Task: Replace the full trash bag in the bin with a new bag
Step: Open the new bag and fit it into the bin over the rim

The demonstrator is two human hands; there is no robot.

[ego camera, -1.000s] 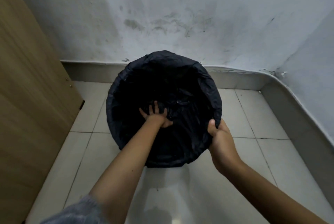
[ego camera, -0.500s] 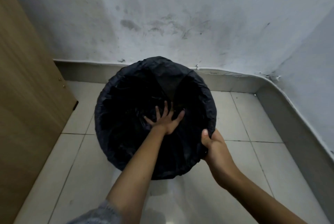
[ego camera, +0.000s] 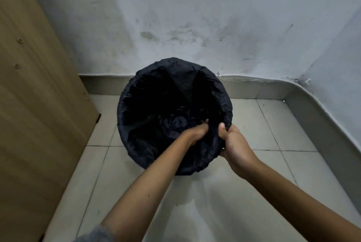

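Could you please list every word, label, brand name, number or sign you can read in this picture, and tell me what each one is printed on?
None: no readable text appears anywhere in the head view.
The black trash bag over the bin shows only plain, wrinkled plastic.
The wall carries stains and scuffs, no writing.
The wooden panel shows only grain and a few small fittings.
The floor tiles are unmarked.

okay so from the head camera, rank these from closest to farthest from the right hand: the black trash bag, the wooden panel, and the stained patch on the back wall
From the right hand:
1. Black trash bag: gripped at the bin's near right rim, in contact.
2. Stained patch: up on the back wall, beyond the bin.
3. Wooden panel: far left of the frame, across the bin. It is close to the stain in distance, so the last two are hard to call.
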